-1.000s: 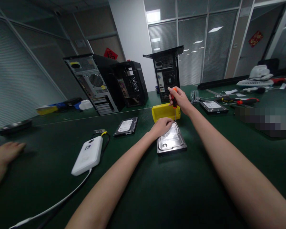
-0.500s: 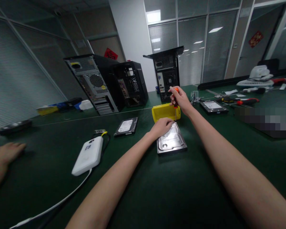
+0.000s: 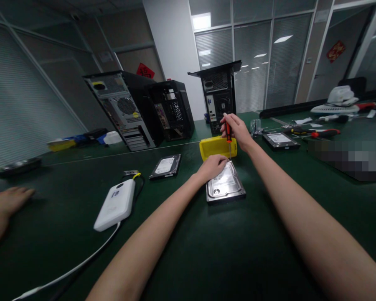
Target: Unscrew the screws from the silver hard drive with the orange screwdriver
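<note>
A silver hard drive [image 3: 224, 187] lies flat on the green table in front of me. My left hand [image 3: 212, 166] rests on its far left corner, fingers curled over the edge. My right hand [image 3: 236, 130] is closed round the red-and-black handle of a screwdriver [image 3: 228, 133] that stands upright, its thin shaft pointing down to the drive's far edge. A yellow tray [image 3: 213, 147] sits just behind the drive.
A second hard drive [image 3: 166, 165] and a white box with cables [image 3: 115, 204] lie to the left. Three open computer cases [image 3: 129, 109] stand at the back. Another drive [image 3: 280, 139] and tools [image 3: 323, 133] lie to the right. Another person's hand [image 3: 3, 204] rests at the far left.
My right hand's fingers have shifted round the screwdriver handle, showing more of it now. The left hand and the drive have stayed put.
</note>
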Action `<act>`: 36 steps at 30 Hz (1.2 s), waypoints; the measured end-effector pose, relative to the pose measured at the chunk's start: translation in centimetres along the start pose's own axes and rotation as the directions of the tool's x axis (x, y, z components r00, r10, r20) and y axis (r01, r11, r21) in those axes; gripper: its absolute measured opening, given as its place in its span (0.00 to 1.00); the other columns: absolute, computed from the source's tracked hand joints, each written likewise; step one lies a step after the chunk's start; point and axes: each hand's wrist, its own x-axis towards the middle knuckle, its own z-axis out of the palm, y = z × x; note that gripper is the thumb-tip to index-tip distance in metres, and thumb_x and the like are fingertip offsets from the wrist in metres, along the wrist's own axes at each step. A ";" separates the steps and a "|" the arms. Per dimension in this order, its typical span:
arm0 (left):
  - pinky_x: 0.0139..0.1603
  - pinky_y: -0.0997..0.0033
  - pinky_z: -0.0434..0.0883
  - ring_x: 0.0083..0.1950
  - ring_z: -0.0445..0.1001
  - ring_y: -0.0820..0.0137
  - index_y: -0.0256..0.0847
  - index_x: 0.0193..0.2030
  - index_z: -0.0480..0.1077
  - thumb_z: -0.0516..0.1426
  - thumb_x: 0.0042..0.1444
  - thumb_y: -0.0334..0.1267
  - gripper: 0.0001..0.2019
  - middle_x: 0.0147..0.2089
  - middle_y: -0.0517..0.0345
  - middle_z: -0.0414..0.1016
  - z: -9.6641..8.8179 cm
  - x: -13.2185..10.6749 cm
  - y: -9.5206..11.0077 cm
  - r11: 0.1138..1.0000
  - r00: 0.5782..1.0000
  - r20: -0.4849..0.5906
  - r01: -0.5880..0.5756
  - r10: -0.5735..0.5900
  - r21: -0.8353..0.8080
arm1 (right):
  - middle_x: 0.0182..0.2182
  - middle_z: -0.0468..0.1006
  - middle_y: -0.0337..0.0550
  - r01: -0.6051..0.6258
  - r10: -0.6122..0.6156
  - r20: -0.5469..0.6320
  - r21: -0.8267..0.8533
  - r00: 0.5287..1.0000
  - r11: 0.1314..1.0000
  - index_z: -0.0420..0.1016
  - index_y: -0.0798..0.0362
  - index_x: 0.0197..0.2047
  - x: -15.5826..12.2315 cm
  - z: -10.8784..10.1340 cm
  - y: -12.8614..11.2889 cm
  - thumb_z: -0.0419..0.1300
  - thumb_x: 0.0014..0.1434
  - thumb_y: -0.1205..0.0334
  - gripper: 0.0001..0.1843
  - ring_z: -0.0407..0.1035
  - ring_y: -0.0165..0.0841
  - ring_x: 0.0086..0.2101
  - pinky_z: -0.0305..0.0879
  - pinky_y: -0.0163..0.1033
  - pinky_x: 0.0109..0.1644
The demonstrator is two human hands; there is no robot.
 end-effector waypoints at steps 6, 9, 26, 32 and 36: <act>0.49 0.69 0.69 0.47 0.75 0.65 0.37 0.45 0.76 0.47 0.62 0.37 0.17 0.46 0.51 0.78 0.2 0.0 -0.3 1.000 0.999 -0.012 -0.030 0.030 0.001 | 0.22 0.71 0.33 0.009 -0.009 0.001 0.009 1.000 1.000 0.64 0.52 0.32 0.1 0.1 0.0 0.60 0.53 0.43 0.19 0.66 0.22 0.19 0.66 0.28 0.24; 0.50 0.69 0.69 0.48 0.75 0.65 0.38 0.45 0.76 0.48 0.62 0.37 0.17 0.46 0.51 0.78 0.2 0.1 -0.3 1.000 1.000 -0.016 -0.022 0.022 0.001 | 0.21 0.69 0.31 0.007 -0.007 -0.007 -0.003 1.000 1.000 0.65 0.51 0.34 0.0 0.1 0.0 0.60 0.53 0.44 0.18 0.64 0.21 0.18 0.64 0.27 0.22; 0.48 0.69 0.69 0.46 0.75 0.65 0.37 0.45 0.76 0.48 0.62 0.38 0.17 0.45 0.50 0.78 0.3 0.1 -0.5 0.999 0.999 -0.018 -0.051 0.051 -0.001 | 0.20 0.65 0.32 -0.011 0.010 0.016 0.037 1.000 0.999 0.67 0.51 0.37 0.1 0.1 0.2 0.52 0.57 0.39 0.22 0.59 0.22 0.18 0.65 0.29 0.23; 0.48 0.69 0.69 0.46 0.75 0.65 0.38 0.45 0.76 0.48 0.62 0.38 0.16 0.46 0.51 0.78 0.2 0.1 -0.5 0.999 0.999 -0.017 -0.032 0.032 -0.003 | 0.22 0.67 0.33 -0.023 0.023 -0.003 -0.005 1.000 1.000 0.67 0.51 0.36 0.0 0.2 -0.2 0.55 0.56 0.41 0.21 0.62 0.22 0.18 0.64 0.28 0.22; 0.48 0.70 0.69 0.46 0.75 0.65 0.38 0.45 0.76 0.48 0.62 0.38 0.16 0.45 0.51 0.78 0.2 0.1 -0.4 0.999 0.999 -0.012 -0.042 0.042 -0.009 | 0.24 0.68 0.34 -0.019 0.019 -0.021 -0.001 1.000 1.000 0.67 0.52 0.36 0.1 0.0 0.0 0.55 0.57 0.42 0.20 0.63 0.22 0.19 0.66 0.29 0.23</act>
